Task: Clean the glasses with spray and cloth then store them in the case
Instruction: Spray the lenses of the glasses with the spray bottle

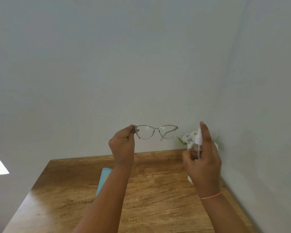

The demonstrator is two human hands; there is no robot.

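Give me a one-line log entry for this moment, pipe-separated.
left hand: pinches glasses by one corner, raised | right hand: grips spray bottle, forefinger over pump | light blue item: on table, partly hidden

**Clearance over the desk**

We find open air between the glasses and the spray bottle. The wall closes off the far side and the right. On the desk, a blue case lies left of centre; flowers occupy the far right corner.
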